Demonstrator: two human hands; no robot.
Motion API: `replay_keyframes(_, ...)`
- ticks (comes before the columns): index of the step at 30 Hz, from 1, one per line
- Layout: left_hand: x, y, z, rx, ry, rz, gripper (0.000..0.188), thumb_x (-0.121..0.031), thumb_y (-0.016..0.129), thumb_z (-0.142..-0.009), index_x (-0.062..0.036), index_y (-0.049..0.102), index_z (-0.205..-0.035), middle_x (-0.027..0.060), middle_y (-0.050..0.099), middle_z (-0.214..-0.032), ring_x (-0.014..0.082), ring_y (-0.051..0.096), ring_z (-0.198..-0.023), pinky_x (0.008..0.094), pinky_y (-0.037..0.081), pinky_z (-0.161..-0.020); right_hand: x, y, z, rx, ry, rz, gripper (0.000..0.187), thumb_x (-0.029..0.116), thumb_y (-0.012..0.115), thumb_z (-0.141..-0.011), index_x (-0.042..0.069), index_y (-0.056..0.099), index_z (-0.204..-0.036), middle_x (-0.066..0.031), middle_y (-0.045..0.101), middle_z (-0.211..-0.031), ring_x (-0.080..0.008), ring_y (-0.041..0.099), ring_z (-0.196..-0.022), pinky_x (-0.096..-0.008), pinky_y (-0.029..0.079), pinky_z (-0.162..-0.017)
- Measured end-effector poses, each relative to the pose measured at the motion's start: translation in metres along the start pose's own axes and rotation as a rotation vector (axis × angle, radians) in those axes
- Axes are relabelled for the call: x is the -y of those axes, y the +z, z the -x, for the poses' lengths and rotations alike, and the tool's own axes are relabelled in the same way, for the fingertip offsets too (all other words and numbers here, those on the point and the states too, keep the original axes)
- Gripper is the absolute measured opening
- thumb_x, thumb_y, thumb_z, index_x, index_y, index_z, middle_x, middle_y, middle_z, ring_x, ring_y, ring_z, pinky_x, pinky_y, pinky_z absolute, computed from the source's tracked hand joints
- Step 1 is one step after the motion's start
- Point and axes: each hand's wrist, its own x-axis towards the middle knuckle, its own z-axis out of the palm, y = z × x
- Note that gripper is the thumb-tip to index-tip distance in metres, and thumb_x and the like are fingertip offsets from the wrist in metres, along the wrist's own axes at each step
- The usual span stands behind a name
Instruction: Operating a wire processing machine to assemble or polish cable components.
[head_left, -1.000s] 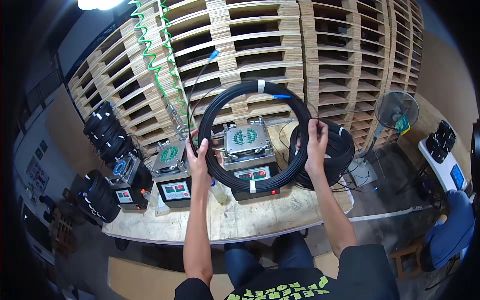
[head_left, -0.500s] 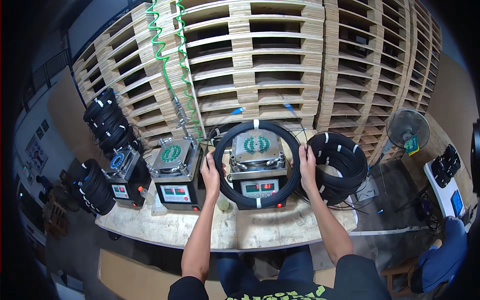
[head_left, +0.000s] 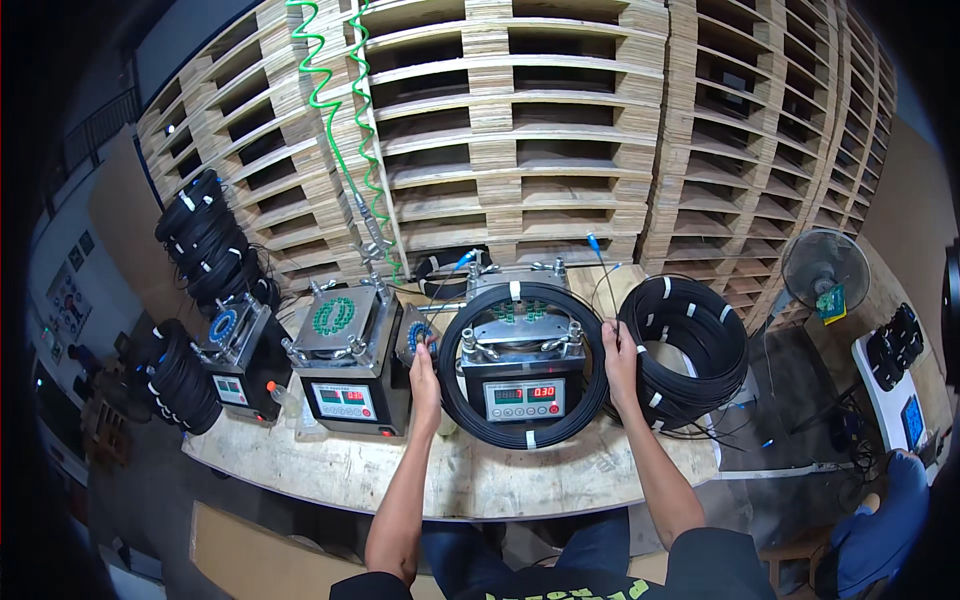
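Between my hands a coil of thin black cable (head_left: 462, 412), bound with white bands, stands upright like a ring. My left hand (head_left: 426, 388) grips its left side, and my right hand (head_left: 620, 368) grips the right side with the fingers pointing up. Cable ends rise near both hands. One blue connector (head_left: 465, 260) tops the left end, another blue connector (head_left: 593, 244) the right. Directly behind the coil sits a metal-topped machine (head_left: 535, 352) with a lit red and green display, seen through the ring. Both thumbs are partly hidden.
Two similar machines (head_left: 342, 365) (head_left: 232, 350) stand left on the wooden table (head_left: 330, 462). A pile of black coils (head_left: 690, 330) is at the right, more coils (head_left: 205, 240) at far left. Pallets (head_left: 490, 110) rise behind; green coiled hoses (head_left: 325, 100) hang. A fan (head_left: 822, 275) and a seated person (head_left: 880, 520) are right.
The coil and both hands have come lower in view, and the coil sits lower against the machine behind it. The blurred connectors now look steadier. My view has shifted slightly.
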Motion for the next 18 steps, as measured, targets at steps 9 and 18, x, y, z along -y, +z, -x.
replay_keyframes(9, -0.065, 0.002, -0.090, 0.214, 0.077, -0.148, 0.043, -0.042, 0.047, -0.107, -0.0038, 0.066, -0.106, -0.0018, 0.057, -0.079, 0.0069, 0.051, -0.072, 0.0241, 0.042, -0.067, 0.022, 0.006, -0.078, 0.140, -0.129, 0.038, 0.029, 0.026, 0.057, -0.104, -0.002, 0.065, -0.099, 0.0029, 0.053, -0.070, -0.0045, 0.046, -0.062, -0.0236, 0.037, -0.056)
replay_keyframes(18, -0.112, 0.044, -0.085, 0.364, 0.082, -0.140, 0.050, -0.048, 0.049, -0.106, -0.0085, 0.062, -0.079, -0.0112, 0.037, -0.059, 0.0009, 0.031, -0.052, 0.0223, 0.021, -0.047, 0.075, 0.029, -0.081, 0.446, 0.062, -0.165, 0.028, 0.026, 0.055, -0.105, 0.001, 0.067, -0.104, 0.0101, 0.034, -0.061, -0.0003, 0.028, -0.051, -0.0210, 0.022, -0.045)
